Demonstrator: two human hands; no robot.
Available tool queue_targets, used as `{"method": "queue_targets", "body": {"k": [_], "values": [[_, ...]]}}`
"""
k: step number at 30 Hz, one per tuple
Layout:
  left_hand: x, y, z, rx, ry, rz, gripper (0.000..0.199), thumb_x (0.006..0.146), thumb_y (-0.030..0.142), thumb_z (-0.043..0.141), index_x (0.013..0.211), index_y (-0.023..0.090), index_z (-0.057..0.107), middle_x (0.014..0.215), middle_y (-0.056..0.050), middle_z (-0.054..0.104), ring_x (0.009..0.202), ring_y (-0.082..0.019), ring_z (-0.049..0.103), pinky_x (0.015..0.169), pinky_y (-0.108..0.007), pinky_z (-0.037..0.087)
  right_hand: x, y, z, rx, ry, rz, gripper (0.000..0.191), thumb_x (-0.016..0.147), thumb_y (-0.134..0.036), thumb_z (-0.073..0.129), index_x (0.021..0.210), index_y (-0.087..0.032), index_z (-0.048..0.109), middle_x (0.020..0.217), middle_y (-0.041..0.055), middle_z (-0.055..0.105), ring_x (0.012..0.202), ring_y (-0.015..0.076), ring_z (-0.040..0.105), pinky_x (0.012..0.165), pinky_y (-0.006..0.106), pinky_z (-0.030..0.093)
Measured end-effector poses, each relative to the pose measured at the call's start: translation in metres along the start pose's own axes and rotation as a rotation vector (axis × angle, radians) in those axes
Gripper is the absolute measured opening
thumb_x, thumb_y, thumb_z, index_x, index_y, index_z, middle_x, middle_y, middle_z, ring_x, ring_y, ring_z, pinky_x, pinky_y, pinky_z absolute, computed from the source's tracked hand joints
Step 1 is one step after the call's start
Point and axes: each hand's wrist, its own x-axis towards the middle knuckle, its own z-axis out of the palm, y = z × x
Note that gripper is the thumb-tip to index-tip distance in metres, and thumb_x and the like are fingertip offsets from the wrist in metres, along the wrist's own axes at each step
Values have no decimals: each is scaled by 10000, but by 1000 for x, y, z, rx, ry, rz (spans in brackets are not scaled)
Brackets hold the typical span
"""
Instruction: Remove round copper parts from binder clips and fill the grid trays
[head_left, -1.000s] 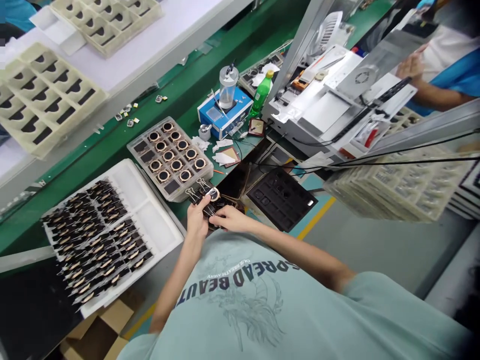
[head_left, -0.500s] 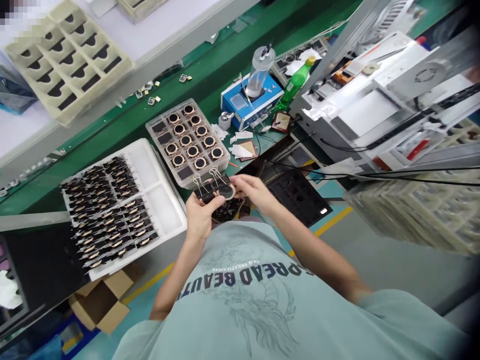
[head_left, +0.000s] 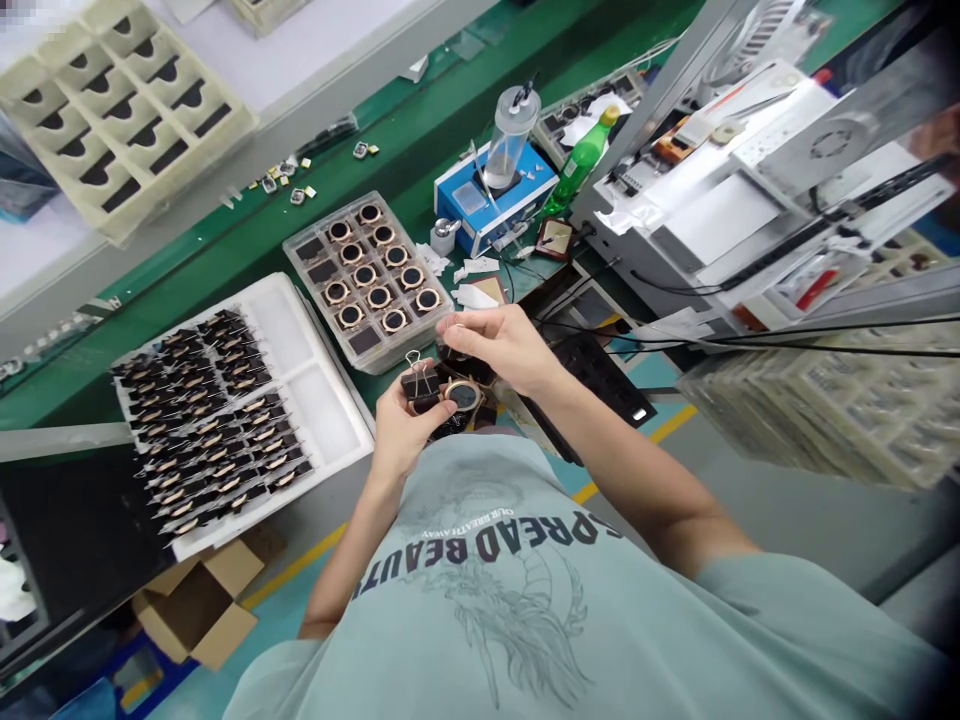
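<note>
My left hand [head_left: 397, 425] is closed around a round watch-like part [head_left: 463, 396] with a dark face and a gold rim. A black binder clip [head_left: 421, 388] with wire handles up sits at that part's left side, by my left fingers. My right hand [head_left: 506, 345] pinches the wire handles of another binder clip [head_left: 459, 358], just above the round part. Whether this clip touches the part I cannot tell. Below my hands, a container of dark clips is partly hidden.
To the left, a white foam tray [head_left: 315, 405] bears rows of clipped round parts. Ahead stands a clear compartment tray [head_left: 409, 355] of gold-rimmed round parts. Farther right are a blue device [head_left: 469, 205], a green bottle [head_left: 585, 160] and a white machine [head_left: 720, 230].
Two clips sat side by side on the held part; now one stays at its left. My right hand has moved up and left, holding the other clip by its handles.
</note>
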Motion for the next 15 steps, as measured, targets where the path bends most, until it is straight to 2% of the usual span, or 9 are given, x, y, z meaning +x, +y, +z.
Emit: {"method": "queue_targets", "body": {"k": [2, 4, 6, 8, 11, 15], "values": [[-1, 1, 1, 0, -36, -29, 692, 530, 159, 924, 1183, 168, 695, 936, -77, 756, 904, -261, 717, 869, -374, 549, 3, -5, -6, 24, -52, 21, 452, 812, -549, 725, 1064, -174, 728, 863, 25, 664, 768, 142, 611, 600, 227, 496], [0, 3, 2, 5, -79, -46, 666, 511, 136, 923, 1140, 171, 706, 933, -71, 757, 901, -265, 713, 860, -375, 553, 7, -9, -11, -7, -151, 46, 487, 782, -524, 758, 1125, -181, 713, 817, 5, 650, 720, 125, 597, 584, 214, 478], [2, 4, 4, 14, -111, -59, 607, 482, 103, 923, 1053, 169, 728, 925, -66, 754, 909, -275, 707, 848, -367, 553, 9, -11, -12, -96, -269, 60, 438, 761, -493, 779, 1048, -164, 740, 726, -14, 625, 648, 106, 561, 559, 205, 438], [3, 4, 7, 40, -134, -74, 535, 467, 79, 920, 965, 159, 741, 904, -69, 751, 908, -280, 701, 830, -352, 549, 10, -11, -9, -205, -350, 48, 351, 768, -477, 770, 886, -146, 763, 649, -20, 602, 597, 94, 521, 549, 212, 401], [6, 2, 11, 60, -167, -101, 496, 468, 60, 912, 927, 149, 744, 876, -72, 750, 890, -279, 699, 819, -347, 543, 10, -9, -5, -332, -358, -25, 341, 813, -475, 718, 738, -144, 753, 619, -13, 607, 602, 100, 518, 582, 234, 387], [9, -7, 10, 67, -198, -153, 530, 467, 61, 910, 963, 147, 745, 866, -72, 755, 868, -287, 705, 824, -374, 548, 8, -9, -11, -374, -274, -86, 354, 842, -502, 677, 780, -164, 759, 672, -5, 648, 665, 125, 561, 628, 248, 403]]}}
